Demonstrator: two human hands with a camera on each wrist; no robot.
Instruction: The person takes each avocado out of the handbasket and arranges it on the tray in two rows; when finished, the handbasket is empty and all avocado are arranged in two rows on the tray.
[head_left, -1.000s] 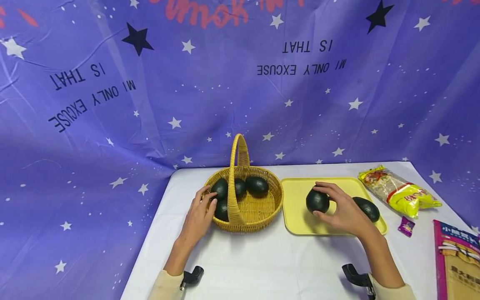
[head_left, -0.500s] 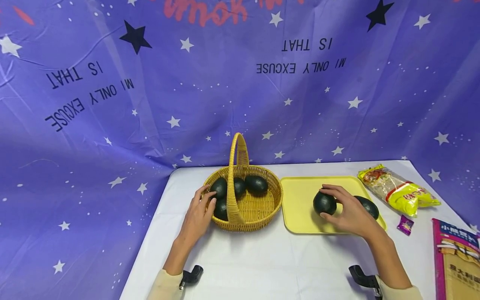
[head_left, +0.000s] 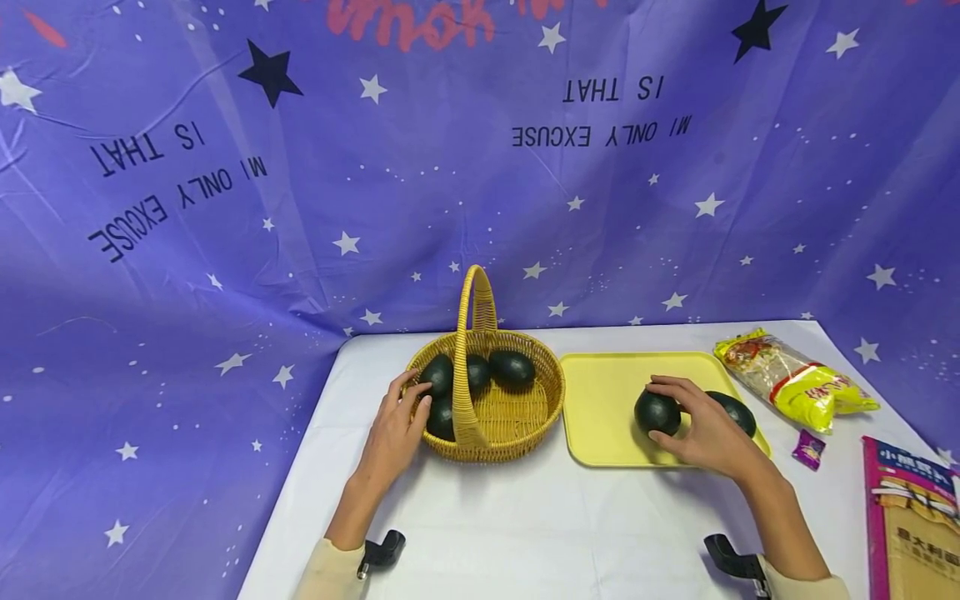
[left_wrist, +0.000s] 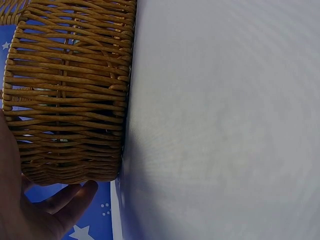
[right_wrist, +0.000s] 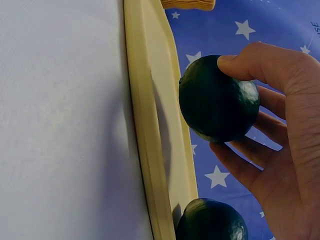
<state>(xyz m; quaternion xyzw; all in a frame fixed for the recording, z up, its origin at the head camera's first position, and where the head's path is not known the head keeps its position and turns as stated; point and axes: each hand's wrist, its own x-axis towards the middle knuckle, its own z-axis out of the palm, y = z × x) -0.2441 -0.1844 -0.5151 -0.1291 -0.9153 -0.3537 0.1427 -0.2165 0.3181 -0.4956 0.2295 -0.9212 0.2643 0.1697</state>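
Note:
My right hand (head_left: 708, 429) grips a dark green avocado (head_left: 657, 412) between thumb and fingertips, a little above the yellow tray (head_left: 600, 446). In the right wrist view the thumb lies over the upper side of the held avocado (right_wrist: 217, 100) and fingers are below it. Another avocado (head_left: 733, 412) lies on the tray's right part, partly behind the hand. At the left, my left hand (head_left: 395, 432) holds the rim of a handled wicker basket (head_left: 517, 450). Several avocados (head_left: 513, 370) sit in the basket's left and back. Left wrist view: fingers (left_wrist: 80, 202) curve against the basket wall (left_wrist: 70, 100).
A yellow and clear food bag (head_left: 795, 379) lies right of the tray, with a small purple packet (head_left: 809, 450) in front of it. A pink and blue food package (head_left: 915, 517) is at the far right. A purple star-print cloth (head_left: 465, 167) hangs behind the white table (head_left: 525, 533).
My right hand has moved to the right over the tray with the avocado, toward the other avocado. My left hand has stayed at the basket's rim.

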